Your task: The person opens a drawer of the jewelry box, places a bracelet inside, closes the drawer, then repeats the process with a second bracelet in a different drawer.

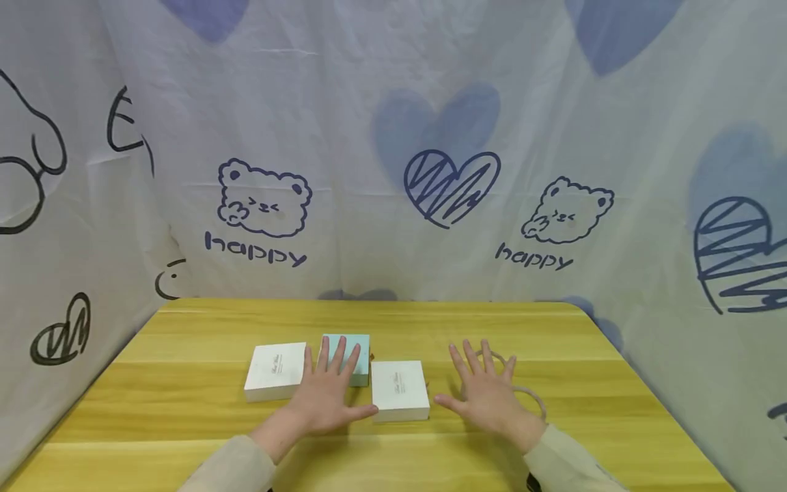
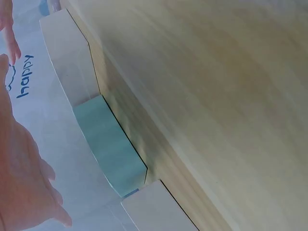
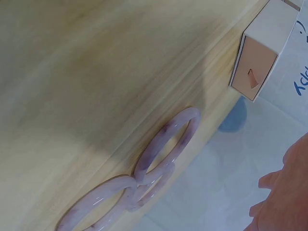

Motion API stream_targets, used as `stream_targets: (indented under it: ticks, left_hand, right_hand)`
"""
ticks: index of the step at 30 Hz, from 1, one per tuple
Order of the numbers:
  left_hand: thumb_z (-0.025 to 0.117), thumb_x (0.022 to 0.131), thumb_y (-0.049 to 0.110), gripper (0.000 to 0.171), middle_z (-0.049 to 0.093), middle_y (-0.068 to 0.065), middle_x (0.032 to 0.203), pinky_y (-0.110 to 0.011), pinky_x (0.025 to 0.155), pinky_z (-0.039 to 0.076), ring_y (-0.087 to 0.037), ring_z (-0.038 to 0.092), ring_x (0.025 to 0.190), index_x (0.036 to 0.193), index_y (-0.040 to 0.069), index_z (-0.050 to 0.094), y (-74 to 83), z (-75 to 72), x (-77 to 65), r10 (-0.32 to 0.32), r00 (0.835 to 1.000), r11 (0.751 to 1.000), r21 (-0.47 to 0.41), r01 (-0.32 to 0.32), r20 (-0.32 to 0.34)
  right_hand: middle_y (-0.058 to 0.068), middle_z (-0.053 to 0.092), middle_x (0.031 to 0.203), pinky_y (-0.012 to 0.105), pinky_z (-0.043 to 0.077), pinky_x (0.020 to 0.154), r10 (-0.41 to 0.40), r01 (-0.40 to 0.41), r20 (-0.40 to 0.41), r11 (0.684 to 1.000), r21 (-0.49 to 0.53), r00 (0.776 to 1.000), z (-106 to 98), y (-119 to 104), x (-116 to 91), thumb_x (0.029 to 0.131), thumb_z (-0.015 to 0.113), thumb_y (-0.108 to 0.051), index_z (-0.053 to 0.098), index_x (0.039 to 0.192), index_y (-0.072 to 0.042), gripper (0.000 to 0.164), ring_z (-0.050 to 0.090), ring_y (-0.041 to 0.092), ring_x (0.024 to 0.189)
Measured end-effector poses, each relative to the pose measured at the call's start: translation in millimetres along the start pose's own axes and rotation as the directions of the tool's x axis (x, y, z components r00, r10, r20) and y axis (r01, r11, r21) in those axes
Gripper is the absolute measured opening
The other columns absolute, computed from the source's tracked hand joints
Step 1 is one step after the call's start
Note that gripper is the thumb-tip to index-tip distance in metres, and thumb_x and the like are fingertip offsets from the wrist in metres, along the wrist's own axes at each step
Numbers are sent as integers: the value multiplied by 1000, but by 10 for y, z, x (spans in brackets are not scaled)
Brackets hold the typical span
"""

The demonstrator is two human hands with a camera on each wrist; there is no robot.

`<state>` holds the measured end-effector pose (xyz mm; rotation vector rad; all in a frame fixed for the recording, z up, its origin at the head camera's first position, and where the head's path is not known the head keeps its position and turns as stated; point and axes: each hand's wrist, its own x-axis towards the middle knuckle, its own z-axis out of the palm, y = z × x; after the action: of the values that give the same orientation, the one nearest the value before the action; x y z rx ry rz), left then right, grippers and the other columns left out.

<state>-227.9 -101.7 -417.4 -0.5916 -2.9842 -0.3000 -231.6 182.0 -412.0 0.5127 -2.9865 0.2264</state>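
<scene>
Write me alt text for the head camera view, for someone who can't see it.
A person's left hand and right hand are held spread wide over a wood-grain table. The left partly hides a mint-green box between two white boxes; the right partly covers pale bangles. Behind hangs a pale cloth with cartoon drawings and the word "happy".

The spread left hand (image 1: 326, 402) partly hides a light-blue box (image 1: 362, 365), the spread right hand (image 1: 487, 398) pale rings (image 1: 537, 396).
</scene>
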Motion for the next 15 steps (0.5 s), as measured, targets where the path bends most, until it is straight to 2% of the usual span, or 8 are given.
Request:
stream_targets:
  ticks: [4,15]
  left_hand:
    - [50,79,72,101,9,-19,156,-69,109,-3,-46,-1,141,150,9,17,0,12,22,-2,1000,1000,2,2,13]
    - [49,77,75,102,19,-14,156,-73,106,0,-46,6,142,150,10,21,39,199,189,69,995,997,21,-71,78]
  right_hand:
    - [17,16,155,80,-1,97,-6,6,6,1000,14,1000,16,3,3,85,52,-61,19,151,-14,87,5,48,141]
    - [16,25,153,80,0,98,-7,7,-46,1000,6,999,55,21,8,86,52,-58,23,149,-13,83,12,49,140]
